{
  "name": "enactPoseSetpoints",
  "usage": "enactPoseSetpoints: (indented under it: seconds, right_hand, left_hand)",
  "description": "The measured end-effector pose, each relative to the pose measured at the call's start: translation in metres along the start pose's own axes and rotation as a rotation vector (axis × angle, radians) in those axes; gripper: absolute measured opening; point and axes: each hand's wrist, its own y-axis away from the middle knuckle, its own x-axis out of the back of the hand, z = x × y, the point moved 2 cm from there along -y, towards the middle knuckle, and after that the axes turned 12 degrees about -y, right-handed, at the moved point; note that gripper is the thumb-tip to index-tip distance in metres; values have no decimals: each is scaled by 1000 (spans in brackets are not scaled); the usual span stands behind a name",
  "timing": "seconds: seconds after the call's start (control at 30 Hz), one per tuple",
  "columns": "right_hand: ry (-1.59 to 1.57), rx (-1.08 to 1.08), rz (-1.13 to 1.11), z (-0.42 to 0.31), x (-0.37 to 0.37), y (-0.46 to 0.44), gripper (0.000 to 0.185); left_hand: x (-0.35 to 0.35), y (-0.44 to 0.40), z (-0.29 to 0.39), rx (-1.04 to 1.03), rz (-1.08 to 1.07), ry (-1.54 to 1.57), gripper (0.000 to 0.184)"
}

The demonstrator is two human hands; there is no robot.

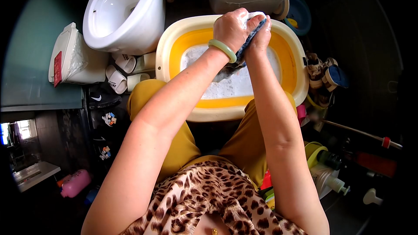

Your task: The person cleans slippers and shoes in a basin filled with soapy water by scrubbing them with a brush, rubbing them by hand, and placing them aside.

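My left hand (233, 28), with a pale green bangle at its wrist, is closed on a wet, dark blue cloth (249, 42). Against it, my right hand (260, 37) is closed on the same cloth from the other side. White suds cover the knuckles and the top of the bunched fabric. Both hands are held over the far half of a cream and yellow basin (291, 67). Foamy water (230, 89) lies in the basin, and a darker part of the cloth hangs down toward it. My forearms hide part of the basin.
Beyond the basin at left stands a white toilet (150, 26), with a lidded bin (89, 61) and slippers (116, 79) near it. Shoes (333, 76) are at right. Bottles, a pole (361, 132) and a pink bottle (76, 183) lie around my legs.
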Motion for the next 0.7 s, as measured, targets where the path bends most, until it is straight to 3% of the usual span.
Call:
enactPoseSetpoints:
  seconds: [0.17,0.33,0.7]
  right_hand:
    - [38,76,32,-8,-7,9,40]
    - [-106,-67,-50,-7,-8,9,37]
    - [-158,-172,-148,-12,-17,21,38]
  left_hand:
    - [2,-2,0,49,-47,103,61]
    - [3,-6,0,50,-26,132,62]
    - [-3,-10,-7,84,38,235,55]
